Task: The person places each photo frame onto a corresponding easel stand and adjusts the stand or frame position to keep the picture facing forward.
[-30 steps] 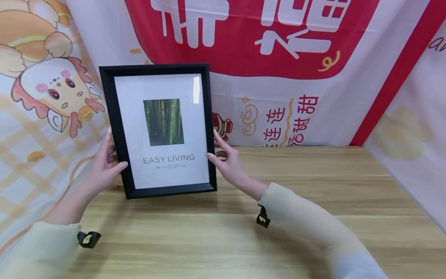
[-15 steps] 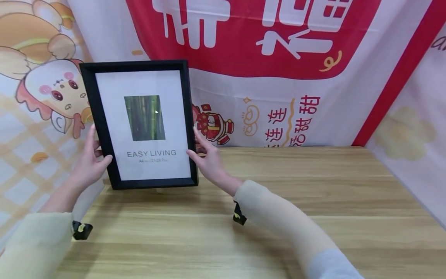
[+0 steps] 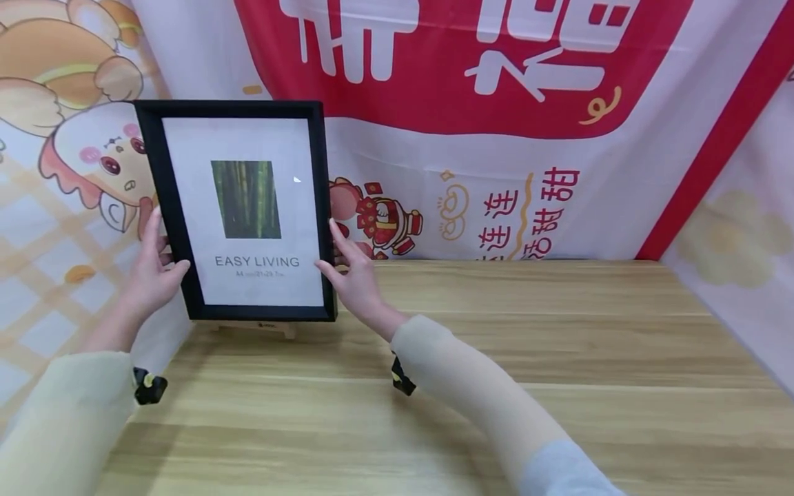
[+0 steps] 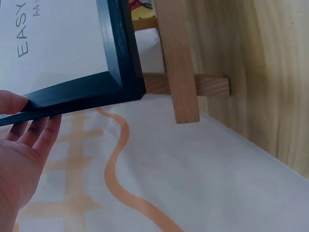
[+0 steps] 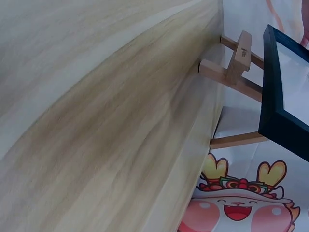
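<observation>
Holding a black picture frame [image 3: 238, 210] upright between both hands, a person sits at a wooden table [image 3: 496, 386]. Over the last second the frame has travelled left and farther away, from just left of the table's middle to the far left corner, and it has straightened from a slight tilt to nearly square. It now sits just above a small wooden easel [image 3: 256, 328], whose base shows beneath the frame's lower edge; judging by this, the frame is being lowered onto that stand. Whether it already rests on the ledge cannot be told.

The left hand [image 3: 151, 275] grips the frame's left edge, thumb on the front and fingers behind. The right hand [image 3: 352, 275] holds the right edge low down, thumb pressed on the front and fingers raised along the side. The frame lies between the hands, touching both.

From the left wrist view, the frame's lower corner [image 4: 123, 87] hangs beside the easel's upright leg [image 4: 179, 63]. Behind stands a red and white cartoon banner [image 3: 496, 103].
</observation>
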Action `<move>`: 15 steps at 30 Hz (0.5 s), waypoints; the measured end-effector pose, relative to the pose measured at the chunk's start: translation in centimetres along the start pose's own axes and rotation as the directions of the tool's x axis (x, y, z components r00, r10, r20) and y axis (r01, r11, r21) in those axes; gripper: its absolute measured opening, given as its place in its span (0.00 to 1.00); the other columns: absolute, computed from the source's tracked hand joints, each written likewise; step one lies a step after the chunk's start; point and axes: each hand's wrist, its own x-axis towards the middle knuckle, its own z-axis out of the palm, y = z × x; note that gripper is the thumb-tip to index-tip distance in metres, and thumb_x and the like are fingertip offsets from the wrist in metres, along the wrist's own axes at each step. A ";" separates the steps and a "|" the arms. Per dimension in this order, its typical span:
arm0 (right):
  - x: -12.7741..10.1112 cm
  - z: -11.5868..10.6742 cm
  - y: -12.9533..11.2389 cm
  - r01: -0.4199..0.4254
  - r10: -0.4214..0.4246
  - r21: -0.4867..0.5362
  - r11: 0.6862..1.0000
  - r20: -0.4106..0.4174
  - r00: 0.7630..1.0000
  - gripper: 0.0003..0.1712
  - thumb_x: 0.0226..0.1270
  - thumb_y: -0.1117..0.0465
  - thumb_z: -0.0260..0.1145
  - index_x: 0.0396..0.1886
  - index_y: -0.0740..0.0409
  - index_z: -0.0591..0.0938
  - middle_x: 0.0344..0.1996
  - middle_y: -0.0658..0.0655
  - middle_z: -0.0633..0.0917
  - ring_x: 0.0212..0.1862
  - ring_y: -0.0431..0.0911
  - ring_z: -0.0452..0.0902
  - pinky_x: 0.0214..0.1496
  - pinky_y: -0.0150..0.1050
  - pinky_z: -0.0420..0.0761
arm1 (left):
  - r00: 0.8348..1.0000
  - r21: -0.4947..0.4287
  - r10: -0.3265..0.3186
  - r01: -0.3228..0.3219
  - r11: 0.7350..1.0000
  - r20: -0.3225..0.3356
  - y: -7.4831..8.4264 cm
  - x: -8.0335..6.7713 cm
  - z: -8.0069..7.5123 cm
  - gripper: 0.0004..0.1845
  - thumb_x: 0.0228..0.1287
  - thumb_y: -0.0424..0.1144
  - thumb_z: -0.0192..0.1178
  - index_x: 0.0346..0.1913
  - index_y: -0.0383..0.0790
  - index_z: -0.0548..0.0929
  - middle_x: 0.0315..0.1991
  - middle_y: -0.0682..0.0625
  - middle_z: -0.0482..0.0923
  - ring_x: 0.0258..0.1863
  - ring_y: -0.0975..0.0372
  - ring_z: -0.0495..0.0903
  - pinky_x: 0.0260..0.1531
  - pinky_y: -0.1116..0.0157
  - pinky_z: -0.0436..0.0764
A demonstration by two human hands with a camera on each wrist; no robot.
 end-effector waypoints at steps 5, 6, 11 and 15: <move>0.2 1.1 0.4 0.001 -0.001 -0.003 1.000 -0.028 1.000 0.43 0.65 0.63 0.67 0.77 0.47 0.58 0.59 0.59 0.77 0.47 0.47 0.79 0.43 0.27 0.81 | 0.998 0.001 -0.060 0.060 0.998 0.034 -0.9 1.5 -0.4 0.51 0.71 0.25 0.46 0.72 0.74 0.26 0.76 0.38 0.26 0.70 0.32 0.40 0.60 0.33 0.55; 0.2 1.3 0.5 -0.004 0.004 -0.002 1.000 -0.035 0.999 0.43 0.65 0.63 0.67 0.77 0.47 0.59 0.60 0.59 0.76 0.48 0.47 0.79 0.43 0.27 0.81 | 0.997 0.005 -0.071 0.071 0.997 0.041 -1.0 1.8 -0.4 0.51 0.71 0.25 0.46 0.72 0.75 0.26 0.76 0.37 0.27 0.70 0.31 0.41 0.59 0.33 0.56; 0.0 2.2 1.0 -0.022 0.021 -0.009 1.000 -0.063 0.998 0.43 0.65 0.64 0.68 0.76 0.49 0.59 0.67 0.57 0.71 0.55 0.47 0.76 0.47 0.32 0.82 | 0.994 0.004 -0.094 0.094 0.996 0.050 -1.4 2.8 -0.1 0.53 0.69 0.22 0.46 0.73 0.75 0.27 0.76 0.33 0.31 0.69 0.31 0.44 0.59 0.33 0.59; -0.2 3.0 1.1 -0.014 0.013 -0.014 1.000 -0.075 0.997 0.43 0.64 0.63 0.68 0.76 0.49 0.60 0.68 0.56 0.70 0.55 0.46 0.76 0.49 0.37 0.83 | 0.995 0.010 -0.092 0.092 0.996 0.040 -1.8 3.0 -0.2 0.53 0.68 0.20 0.45 0.74 0.72 0.28 0.76 0.35 0.30 0.70 0.33 0.43 0.60 0.34 0.58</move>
